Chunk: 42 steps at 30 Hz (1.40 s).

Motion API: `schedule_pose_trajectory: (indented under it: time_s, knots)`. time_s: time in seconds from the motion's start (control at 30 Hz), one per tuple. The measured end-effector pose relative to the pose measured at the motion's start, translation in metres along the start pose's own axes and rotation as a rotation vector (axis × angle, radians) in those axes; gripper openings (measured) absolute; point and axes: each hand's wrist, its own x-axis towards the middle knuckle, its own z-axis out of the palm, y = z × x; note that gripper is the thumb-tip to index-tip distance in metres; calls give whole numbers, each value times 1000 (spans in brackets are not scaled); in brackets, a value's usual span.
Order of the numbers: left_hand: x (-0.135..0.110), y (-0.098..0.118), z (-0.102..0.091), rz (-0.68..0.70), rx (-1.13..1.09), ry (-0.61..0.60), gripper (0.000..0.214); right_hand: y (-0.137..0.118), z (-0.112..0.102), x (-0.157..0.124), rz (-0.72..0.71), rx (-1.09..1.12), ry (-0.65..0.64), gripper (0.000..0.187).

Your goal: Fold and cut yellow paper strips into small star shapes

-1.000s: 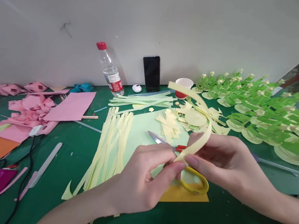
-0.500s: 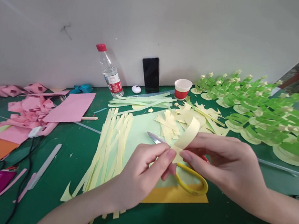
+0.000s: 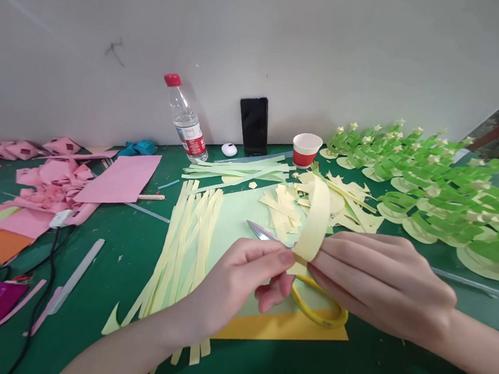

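A curved pale yellow paper strip [image 3: 315, 215] rises between my two hands. My left hand [image 3: 246, 279] pinches its lower end between thumb and fingers. On the other side, my right hand [image 3: 376, 277] presses its closed fingertips against the strip near that same end; its thumb is mostly hidden. Beneath the hands lie scissors with a yellow handle [image 3: 321, 315], their blade tip [image 3: 258, 230] pointing up and left. They rest on a pale green paper sheet [image 3: 232, 232] over an orange-yellow sheet [image 3: 259, 329].
Long pale strips [image 3: 185, 234] lie left of the hands, light green strips [image 3: 237, 169] behind. Yellow scraps [image 3: 282, 207] spread ahead. A bottle [image 3: 188, 121], phone [image 3: 253, 127] and paper cup [image 3: 306, 151] stand by the wall. Green paper spirals [image 3: 440, 179] fill the right; pink paper [image 3: 120, 180] lies left.
The strip has swung more upright and bends over at its base. My right hand has turned, its back facing up and its fingers flatter along the strip. My left hand keeps its pinch.
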Motion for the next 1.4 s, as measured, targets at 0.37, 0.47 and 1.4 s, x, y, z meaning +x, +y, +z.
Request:
schedule_pose_trajectory:
  time_s: [0.37,0.47,1.4]
  knots:
    - [4,2,-4,136,303,100,31,-2,-8,12,504,545,-125,22]
    - [4,1,-3,317,472,142,26,-1,-7,13,750,777,-178,23]
    - [7,3,-1,116,-200,314,6,-5,-5,12,313,181,52,10]
